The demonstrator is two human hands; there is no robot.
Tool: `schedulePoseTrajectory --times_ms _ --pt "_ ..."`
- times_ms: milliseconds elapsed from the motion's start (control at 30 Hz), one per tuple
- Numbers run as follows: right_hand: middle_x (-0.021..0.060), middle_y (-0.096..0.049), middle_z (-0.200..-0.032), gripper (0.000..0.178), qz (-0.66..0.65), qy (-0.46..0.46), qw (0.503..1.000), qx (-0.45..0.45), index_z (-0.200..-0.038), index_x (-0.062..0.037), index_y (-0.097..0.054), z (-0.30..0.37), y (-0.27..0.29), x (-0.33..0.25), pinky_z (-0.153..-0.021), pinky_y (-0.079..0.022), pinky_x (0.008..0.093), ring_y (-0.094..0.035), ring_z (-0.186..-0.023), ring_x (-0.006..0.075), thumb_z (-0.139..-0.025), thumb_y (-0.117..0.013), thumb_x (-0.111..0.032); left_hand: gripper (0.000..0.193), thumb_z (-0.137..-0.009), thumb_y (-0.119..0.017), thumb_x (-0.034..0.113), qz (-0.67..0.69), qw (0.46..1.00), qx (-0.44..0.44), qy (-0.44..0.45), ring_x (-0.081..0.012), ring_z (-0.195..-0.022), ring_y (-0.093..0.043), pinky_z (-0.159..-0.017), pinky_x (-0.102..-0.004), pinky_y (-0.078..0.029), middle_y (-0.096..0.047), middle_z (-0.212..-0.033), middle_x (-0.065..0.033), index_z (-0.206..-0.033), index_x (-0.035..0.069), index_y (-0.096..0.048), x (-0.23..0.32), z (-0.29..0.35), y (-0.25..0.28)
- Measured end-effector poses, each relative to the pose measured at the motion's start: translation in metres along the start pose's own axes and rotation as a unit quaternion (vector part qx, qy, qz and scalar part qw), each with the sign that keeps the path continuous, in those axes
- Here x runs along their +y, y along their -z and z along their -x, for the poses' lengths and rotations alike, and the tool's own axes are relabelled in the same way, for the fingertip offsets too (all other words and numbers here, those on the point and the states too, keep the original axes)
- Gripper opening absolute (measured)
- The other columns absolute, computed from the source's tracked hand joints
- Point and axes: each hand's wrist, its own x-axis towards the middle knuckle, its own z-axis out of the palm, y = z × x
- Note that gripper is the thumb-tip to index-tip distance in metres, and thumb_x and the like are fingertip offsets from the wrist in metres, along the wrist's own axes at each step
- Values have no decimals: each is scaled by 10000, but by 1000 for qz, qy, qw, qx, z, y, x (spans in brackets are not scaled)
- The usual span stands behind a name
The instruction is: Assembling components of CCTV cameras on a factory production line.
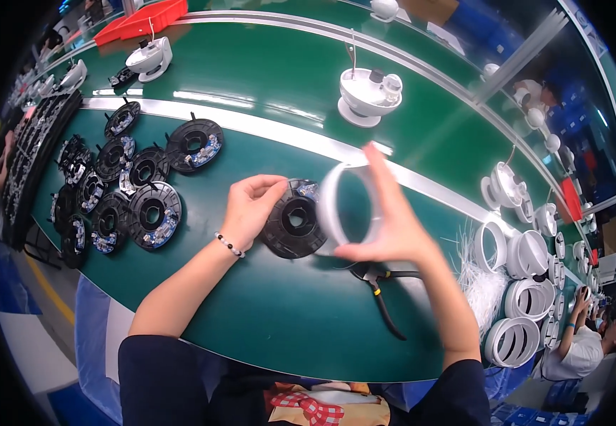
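Observation:
A black round plastic disc point(277, 231) with a centre hole and a small blue circuit board lies on the green table in front of me. My left hand point(246, 211) is at its upper left edge, thumb and fingertips pinched together on the rim. Just right of the disc, my right hand point(401, 226) grips a white plastic ring point(328, 206) stood on edge, thumb below and fingers above. Hand and ring are smeared by motion. The ring's left side overlaps the disc in view; whether they touch I cannot tell. Pliers point(377, 290) with dark, yellow-banded handles lie below the ring.
Several similar black discs point(154, 215) are grouped at left. White rings point(512, 342) and a bundle of white strands point(483, 287) sit at right. Beyond a pale rail point(301, 135), white housings point(369, 99) stand on a green surface. Another person point(579, 348) is at far right.

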Motion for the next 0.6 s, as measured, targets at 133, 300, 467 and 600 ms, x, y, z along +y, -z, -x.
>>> schedulePoseTrajectory --times_ms 133,300,467,600 --pt "301 -84 -1390 1203 25 43 999 -13 -1373 -19 -132 -19 -50 -20 -983 -250 526 -209 -1242 472 -447 -792 -409 267 -881 -499 211 98 994 8 58 -133 -797 -604 -724 -254 -488 -635 -918 -79 -984 -17 -593 5 4 -1" --pt "294 -59 -1403 1297 -27 80 993 83 -1381 -4 -44 -31 -47 -23 -1014 -229 484 -192 -1268 434 -428 -831 -398 729 -828 -392 590 441 862 -226 101 -277 -1177 -423 -1012 -427 -316 -439 -1270 -154 -1282 20 -375 25 13 4" --pt "271 -100 -1397 1367 -48 59 996 41 -1380 6 22 -33 -54 -25 -1034 -229 446 -237 -1264 392 -427 -853 -436 896 -784 -417 648 366 888 -273 53 -280 -1257 -327 -1040 -434 -267 -310 -1369 -154 -1385 44 -143 20 13 5" --pt "300 -123 -1385 1346 57 -77 995 9 -1371 29 3 -32 -51 -40 -1039 -205 461 -197 -1266 428 -448 -825 -493 822 -798 -438 580 360 899 -242 66 -281 -1244 -351 -1034 -426 -280 -315 -1370 -153 -1377 53 -188 17 13 5"
